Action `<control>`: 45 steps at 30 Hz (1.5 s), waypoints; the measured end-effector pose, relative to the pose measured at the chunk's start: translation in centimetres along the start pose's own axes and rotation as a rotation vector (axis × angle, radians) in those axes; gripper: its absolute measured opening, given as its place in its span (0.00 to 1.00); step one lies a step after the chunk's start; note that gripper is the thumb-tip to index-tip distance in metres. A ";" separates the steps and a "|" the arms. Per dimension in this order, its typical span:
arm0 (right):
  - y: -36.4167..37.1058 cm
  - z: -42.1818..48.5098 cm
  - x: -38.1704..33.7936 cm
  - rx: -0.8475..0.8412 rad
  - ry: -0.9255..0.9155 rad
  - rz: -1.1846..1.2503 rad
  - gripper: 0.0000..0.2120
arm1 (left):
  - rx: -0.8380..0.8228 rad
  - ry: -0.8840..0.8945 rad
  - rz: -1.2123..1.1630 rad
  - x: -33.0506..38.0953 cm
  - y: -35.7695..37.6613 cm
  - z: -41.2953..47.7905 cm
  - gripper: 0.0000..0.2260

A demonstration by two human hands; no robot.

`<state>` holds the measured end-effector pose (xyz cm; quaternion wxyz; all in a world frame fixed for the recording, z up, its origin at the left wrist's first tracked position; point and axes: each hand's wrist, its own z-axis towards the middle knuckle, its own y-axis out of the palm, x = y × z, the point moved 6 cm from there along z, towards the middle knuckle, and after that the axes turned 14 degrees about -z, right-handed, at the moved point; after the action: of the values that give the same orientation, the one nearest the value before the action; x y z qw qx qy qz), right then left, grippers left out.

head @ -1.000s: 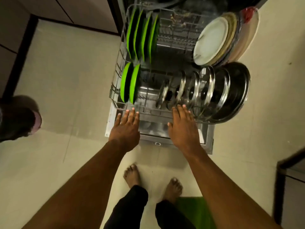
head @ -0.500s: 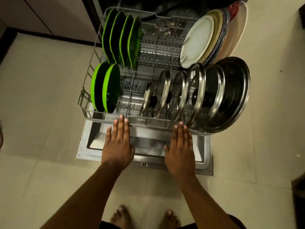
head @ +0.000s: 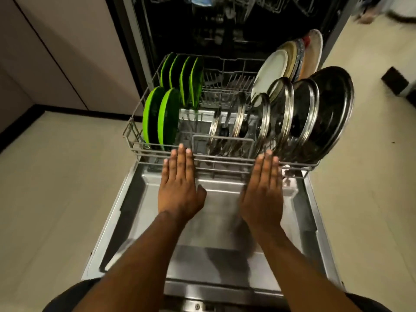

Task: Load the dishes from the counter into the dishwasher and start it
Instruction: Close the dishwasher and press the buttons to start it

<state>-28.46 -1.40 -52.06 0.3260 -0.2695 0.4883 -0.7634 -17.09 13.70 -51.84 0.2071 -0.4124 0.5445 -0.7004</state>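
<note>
The dishwasher (head: 180,30) is shown with its door (head: 225,255) lowered flat towards the viewer; the lower rack (head: 225,156) is drawn partly out over that door, with its far end at the mouth of the dark tub. The left hand (head: 180,188) is laid flat, fingers straight and together, with the fingertips set against the near rim of the rack, left of the middle; nothing is grasped by it. The right hand (head: 263,194) is held the same way, released and flat, its fingertips touching the same rim further right; the two hands are set side by side, apart, above the door's inner panel. In the rack, two green plates (head: 161,118) are stood on edge at the near left; four further green plates (head: 182,79) are stood behind them at the far left. A row of glass lids (head: 283,111) with metal rims is stood on edge from the middle to the right; a large dark steel plate (head: 331,109) is leaned at the right end of that row. At the far right, a white plate (head: 270,73) and several other plates are stood upright together. Pale floor tiles (head: 56,188) are seen left of the door; cabinet fronts (head: 56,41) are seen at the far left.
</note>
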 end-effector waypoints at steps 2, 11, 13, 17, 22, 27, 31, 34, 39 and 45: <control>0.9 1.5 -0.1 -0.048 0.011 -0.038 0.39 | -0.018 0.016 0.053 0.0 -0.4 1.7 0.41; 0.9 6.7 -0.6 -0.371 -0.006 -0.093 0.54 | -0.223 0.100 0.110 0.1 -2.0 7.5 0.43; 1.0 8.0 -0.6 -0.398 -0.009 -0.106 0.53 | -0.251 0.109 0.136 0.0 -1.9 8.9 0.44; 1.4 10.5 -0.8 -0.478 -0.039 -0.121 0.54 | -0.276 0.102 0.173 0.0 -1.7 11.2 0.45; 3.2 14.5 -0.2 -0.505 -0.110 -0.125 0.49 | -0.292 0.107 0.244 0.3 -1.4 15.4 0.45; 4.9 18.3 0.0 -0.490 -0.167 -0.141 0.51 | -0.339 0.045 0.289 1.0 -1.5 19.6 0.46; 5.5 20.6 0.1 -0.485 -0.191 -0.118 0.51 | -0.364 -0.009 0.301 1.5 -1.4 22.0 0.46; 6.2 21.9 0.2 -0.476 -0.205 -0.097 0.52 | -0.374 -0.035 0.294 1.8 -1.5 23.1 0.45; 7.8 23.8 0.4 -0.474 -0.206 -0.061 0.52 | -0.377 -0.045 0.277 2.1 -1.4 25.2 0.44; 8.8 26.0 0.0 -0.464 -0.181 -0.056 0.52 | -0.378 -0.035 0.276 1.7 -0.9 27.9 0.46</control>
<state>-7.45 -18.96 -50.33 0.2766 -0.4177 0.6115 -0.6124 4.47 -3.75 -48.50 0.2293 -0.3774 0.7135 -0.5439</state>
